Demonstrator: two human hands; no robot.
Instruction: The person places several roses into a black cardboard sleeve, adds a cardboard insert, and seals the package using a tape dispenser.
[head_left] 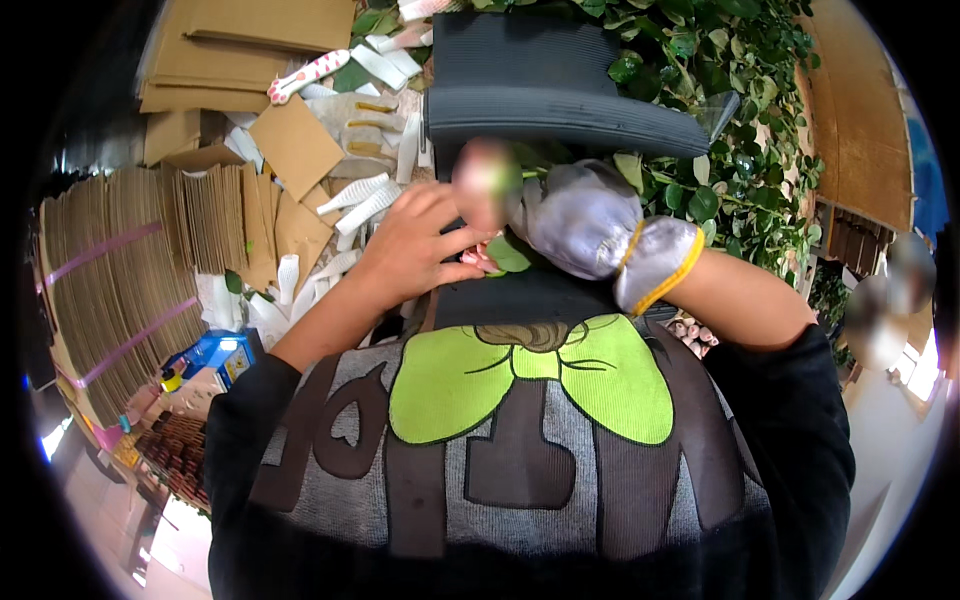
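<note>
My bare left hand (415,240) reaches in from the left, its fingers bent around a pink rose (478,259) with a green leaf (512,254) beside it. Just above those fingertips is a rounded pink and green shape (487,185), too blurred to make out fully. On my right hand (580,218) is a silvery-grey glove with a yellow-edged cuff. Its fingers curl in close to the flower, at a green stem (536,172); the glove hides most of its grip. Both hands work over a black ribbed surface (520,292) in front of my chest.
A raised black ribbed panel (560,118) stands beyond my hands. Leafy rose stems (705,170) pile up at right. Leftward lie white tapered sleeves (370,200), a grey glove (365,130), a paw-shaped pink and white tool (308,77), strapped cardboard sheets (120,270) and a blue box (228,358).
</note>
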